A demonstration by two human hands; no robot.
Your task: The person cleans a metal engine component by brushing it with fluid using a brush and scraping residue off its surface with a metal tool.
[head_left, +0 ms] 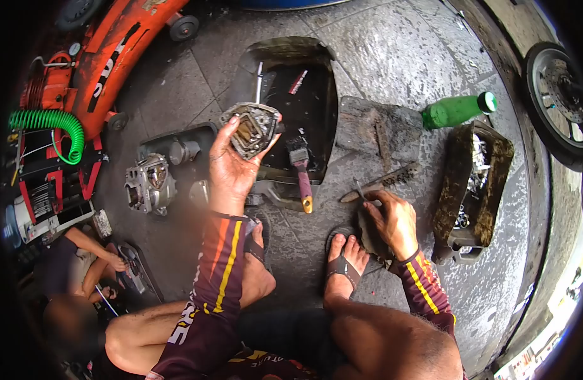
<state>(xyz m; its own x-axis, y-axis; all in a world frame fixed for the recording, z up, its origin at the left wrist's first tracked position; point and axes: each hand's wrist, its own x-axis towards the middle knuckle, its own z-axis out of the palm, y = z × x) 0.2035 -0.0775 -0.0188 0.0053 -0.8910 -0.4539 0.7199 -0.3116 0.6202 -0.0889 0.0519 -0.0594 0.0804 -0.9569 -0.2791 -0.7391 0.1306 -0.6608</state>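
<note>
Metal part (253, 130) sits clasped in left hand (233, 170), apart from right hand (394, 223), whose grip is unclear.

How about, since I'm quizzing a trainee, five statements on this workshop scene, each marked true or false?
1. The left hand holds a grimy, squarish metal part. True.
2. The right hand grips the purple-handled flat brush. False: the brush rests across the near rim of the dark, rectangular basin, apart from that hand.
3. The green plastic bottle with the whitish cap is inside the basin. False: the bottle is outside, to the basin's right in the picture.
4. A bright green coiled hose shows at the picture's left. True.
5. The black-tyred wheel is at the picture's left edge. False: the wheel is at the right edge.
</note>
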